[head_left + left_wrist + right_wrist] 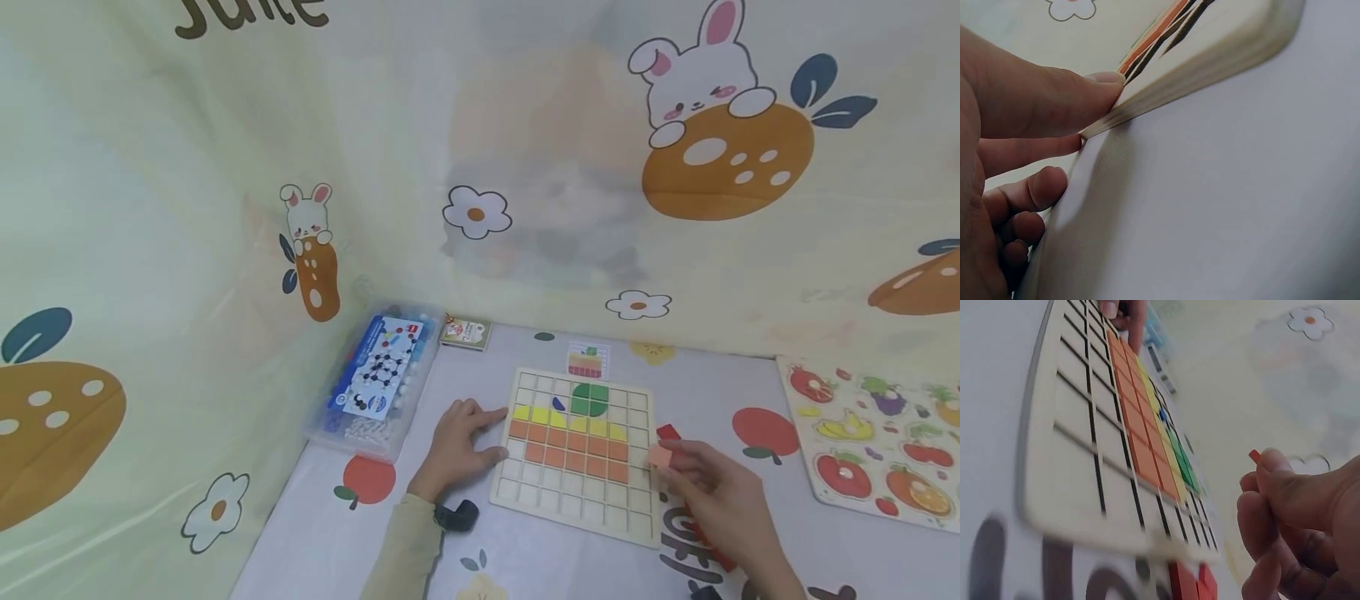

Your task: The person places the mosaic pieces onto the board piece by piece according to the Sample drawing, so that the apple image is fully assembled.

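Note:
A wooden grid board (573, 506) lies on the table with two orange tile rows (574, 442), a yellow row (570, 420), a green leaf shape (590, 399) and a small blue piece (558, 403). My left hand (459, 443) rests at the board's left edge, thumb and index finger touching it at separate spots; its other fingers curl loosely in the left wrist view. Just off the right edge, my right hand (716, 492) pinches a small orange-red square tile (1255, 456) between thumb and fingertips. Red tiles (720, 557) lie partly hidden beneath that hand.
Behind the board is a small picture card (588, 361). A lidded plastic case (375, 379) with a molecule label stands at the left, and a small box (465, 332) beside it. At the right lies a fruit puzzle board (877, 442). A printed curtain (540, 125) hangs behind the table.

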`<state>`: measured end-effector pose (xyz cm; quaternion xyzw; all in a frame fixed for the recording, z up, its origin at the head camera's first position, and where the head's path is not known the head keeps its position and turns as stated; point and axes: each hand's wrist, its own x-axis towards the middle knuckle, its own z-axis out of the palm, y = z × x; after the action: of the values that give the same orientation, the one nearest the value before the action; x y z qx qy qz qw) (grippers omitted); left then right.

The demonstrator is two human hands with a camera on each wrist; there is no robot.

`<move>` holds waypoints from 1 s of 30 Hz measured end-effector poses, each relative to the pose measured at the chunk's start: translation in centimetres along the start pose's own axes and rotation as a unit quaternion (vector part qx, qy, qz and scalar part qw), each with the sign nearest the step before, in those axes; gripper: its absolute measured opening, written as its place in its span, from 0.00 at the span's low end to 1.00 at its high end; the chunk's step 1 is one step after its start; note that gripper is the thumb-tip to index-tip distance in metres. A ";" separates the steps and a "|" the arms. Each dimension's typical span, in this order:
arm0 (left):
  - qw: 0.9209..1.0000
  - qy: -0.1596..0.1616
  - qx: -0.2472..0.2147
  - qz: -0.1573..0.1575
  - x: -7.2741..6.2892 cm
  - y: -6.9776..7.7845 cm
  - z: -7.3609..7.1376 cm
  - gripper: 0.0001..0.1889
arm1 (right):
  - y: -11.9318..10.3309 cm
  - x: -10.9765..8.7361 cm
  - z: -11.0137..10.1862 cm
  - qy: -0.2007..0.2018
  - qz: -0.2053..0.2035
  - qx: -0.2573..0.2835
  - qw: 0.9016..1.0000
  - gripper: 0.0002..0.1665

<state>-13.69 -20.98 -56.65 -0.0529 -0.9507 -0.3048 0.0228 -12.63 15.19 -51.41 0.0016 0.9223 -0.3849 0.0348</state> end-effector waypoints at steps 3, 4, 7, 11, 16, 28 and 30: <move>1.000 -0.002 0.000 -0.003 0.0 0.0 0.0 0.32 | -1.0 0.8 1.1 -0.009 -0.067 0.008 0.998 0.25; 1.000 -0.002 0.000 -0.005 0.1 0.0 0.0 0.32 | -1.4 1.1 1.5 -0.014 -0.087 0.007 0.996 0.24; 1.000 -0.006 -0.006 -0.008 0.0 0.0 0.0 0.32 | -2.5 1.7 2.6 -0.038 -0.108 0.013 0.993 0.24; 1.000 -0.006 -0.015 -0.009 0.0 0.1 0.0 0.32 | -4.1 2.4 4.7 -0.059 -0.121 0.024 0.991 0.23; 1.000 -0.003 -0.012 0.000 0.0 0.0 0.0 0.30 | -6.0 2.8 7.4 -0.075 -0.149 0.027 0.986 0.20; 1.000 -0.006 -0.009 0.009 0.0 0.0 -0.2 0.31 | -8.7 2.7 10.9 -0.099 -0.149 -0.033 0.983 0.21; 1.000 -0.006 -0.012 0.011 0.0 0.0 -0.3 0.30 | -8.9 2.7 11.1 -0.098 -0.155 -0.041 0.982 0.20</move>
<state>-13.72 -21.14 -56.42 -0.0651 -0.9465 -0.3155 0.0198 -14.87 0.98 -53.05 -0.1803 0.9186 -0.3455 0.0655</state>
